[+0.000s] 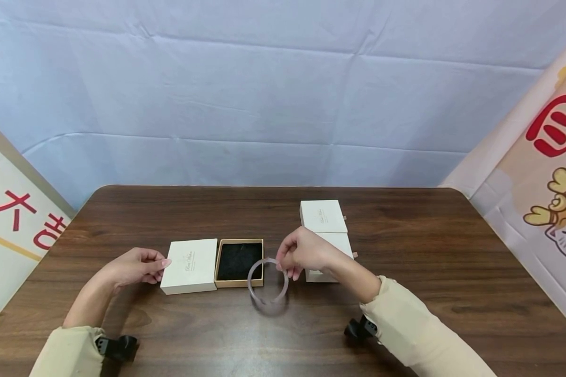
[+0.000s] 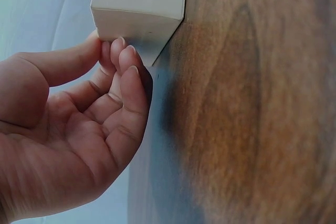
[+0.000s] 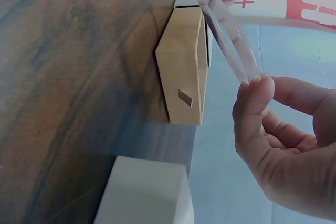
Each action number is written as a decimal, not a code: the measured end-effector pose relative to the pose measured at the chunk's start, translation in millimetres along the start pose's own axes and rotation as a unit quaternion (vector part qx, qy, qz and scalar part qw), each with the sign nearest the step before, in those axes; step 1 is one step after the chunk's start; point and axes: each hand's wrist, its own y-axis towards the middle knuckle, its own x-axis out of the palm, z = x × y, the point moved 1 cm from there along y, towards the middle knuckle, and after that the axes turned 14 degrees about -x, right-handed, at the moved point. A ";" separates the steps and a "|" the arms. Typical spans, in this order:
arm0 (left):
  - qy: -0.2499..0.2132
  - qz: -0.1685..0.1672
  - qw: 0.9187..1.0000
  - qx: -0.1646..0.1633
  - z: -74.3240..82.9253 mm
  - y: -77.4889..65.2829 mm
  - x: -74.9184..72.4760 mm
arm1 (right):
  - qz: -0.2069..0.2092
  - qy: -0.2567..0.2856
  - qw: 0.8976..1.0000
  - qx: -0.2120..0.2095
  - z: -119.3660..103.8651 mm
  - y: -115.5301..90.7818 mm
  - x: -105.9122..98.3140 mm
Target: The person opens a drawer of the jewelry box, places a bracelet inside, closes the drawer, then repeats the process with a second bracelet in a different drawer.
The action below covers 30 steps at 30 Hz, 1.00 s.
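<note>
Between its thumb and fingers, my right hand point(image 1: 306, 252) pinches a pale translucent bangle point(image 1: 250, 280). The bangle is tilted, over the right edge of an open tan drawer point(image 1: 239, 284) with a black pad point(image 1: 237, 262) inside. Left of the drawer, a white box sleeve point(image 1: 188, 266) with small lettering lies almost end to end with it. My left hand point(image 1: 139, 267) holds the sleeve's left end, thumb at the top edge and curled fingers against the end face point(image 2: 142, 27). In the right wrist view, a small ribbon tab point(image 3: 186, 97) sticks out of the drawer's end.
Two white boxes point(image 1: 323, 215) stand to the right, one behind the other; my right hand and forearm partly cover the nearer box point(image 1: 337, 242). All of it is on a dark wooden table point(image 1: 207, 335). A pale cloth point(image 1: 264, 104) hangs behind, printed banners point(image 1: 537, 188) at the sides.
</note>
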 end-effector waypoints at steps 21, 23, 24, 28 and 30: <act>0.003 0.007 1.000 -0.008 1.1 0.0 -0.3 | 0.033 -0.026 0.999 -0.004 -10.1 25.3 1.4; 0.001 0.006 1.000 -0.009 1.0 0.0 -0.2 | 0.037 -0.029 0.999 0.000 -10.1 27.4 1.8; 0.001 0.005 1.000 -0.008 0.9 0.1 -0.2 | 0.039 -0.031 0.999 0.001 -10.0 28.4 1.9; 0.001 0.005 1.000 -0.008 0.6 0.3 -0.3 | 0.049 -0.032 0.998 0.005 -10.4 32.6 2.9; 0.002 0.005 1.000 -0.008 0.5 0.3 -0.2 | 0.055 -0.031 0.998 0.003 -9.8 35.2 3.6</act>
